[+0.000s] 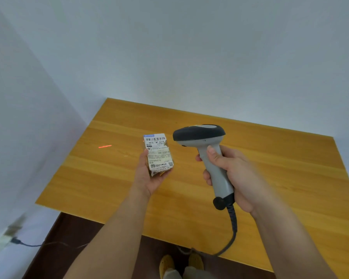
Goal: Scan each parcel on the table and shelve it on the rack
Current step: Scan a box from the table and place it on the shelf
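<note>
You stand at a wide, orange-brown wooden desk set into the corner of pale walls. Your right hand is wrapped around the handle of a grey, pistol-shaped barcode scanner with a dark head, its coiled cable trailing down. Your left hand cradles a small parcel with a white printed shipping label above the desk, fingers curled round it, label facing you. A short red scan line glows on the desk, left of the parcel.
</note>
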Motion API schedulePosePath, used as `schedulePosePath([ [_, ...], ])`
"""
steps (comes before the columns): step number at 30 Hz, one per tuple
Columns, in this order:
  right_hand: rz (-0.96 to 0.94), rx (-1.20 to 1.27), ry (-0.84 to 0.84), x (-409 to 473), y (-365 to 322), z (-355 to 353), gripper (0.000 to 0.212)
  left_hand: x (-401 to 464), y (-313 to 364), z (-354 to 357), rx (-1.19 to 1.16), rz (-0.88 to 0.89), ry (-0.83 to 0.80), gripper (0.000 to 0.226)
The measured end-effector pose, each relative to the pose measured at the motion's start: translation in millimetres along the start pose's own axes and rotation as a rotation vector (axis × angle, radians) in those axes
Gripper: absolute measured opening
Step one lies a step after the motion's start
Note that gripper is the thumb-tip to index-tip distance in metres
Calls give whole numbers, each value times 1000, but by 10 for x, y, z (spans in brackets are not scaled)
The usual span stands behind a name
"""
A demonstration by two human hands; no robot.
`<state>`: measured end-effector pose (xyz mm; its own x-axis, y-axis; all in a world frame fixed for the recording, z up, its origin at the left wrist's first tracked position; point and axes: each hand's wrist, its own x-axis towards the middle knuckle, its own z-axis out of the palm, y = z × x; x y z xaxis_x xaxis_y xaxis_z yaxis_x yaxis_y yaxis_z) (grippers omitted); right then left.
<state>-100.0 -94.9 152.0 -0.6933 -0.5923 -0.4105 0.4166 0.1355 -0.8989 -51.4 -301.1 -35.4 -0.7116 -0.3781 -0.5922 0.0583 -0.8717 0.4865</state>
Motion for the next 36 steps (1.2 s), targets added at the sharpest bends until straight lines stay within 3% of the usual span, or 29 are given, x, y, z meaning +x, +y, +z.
schedulePosePath([
  [11,-27,1,56,-204,-159,103,27,8,96,38,41,36,-19,58],
  [22,-32,1,90,-338,-230,137,27,28,137,8,24,-35,99,40],
  [26,0,-32,100,-298,-182,147,29,49,-2,-111,262,-112,218,35],
  [32,162,-139,91,-21,179,260,29,147,-397,-454,427,-174,382,42],
  [34,210,-175,84,43,320,289,27,129,-502,-545,727,-171,493,53],
  [36,232,-216,72,82,433,306,25,48,-582,-683,1253,-112,587,68],
])
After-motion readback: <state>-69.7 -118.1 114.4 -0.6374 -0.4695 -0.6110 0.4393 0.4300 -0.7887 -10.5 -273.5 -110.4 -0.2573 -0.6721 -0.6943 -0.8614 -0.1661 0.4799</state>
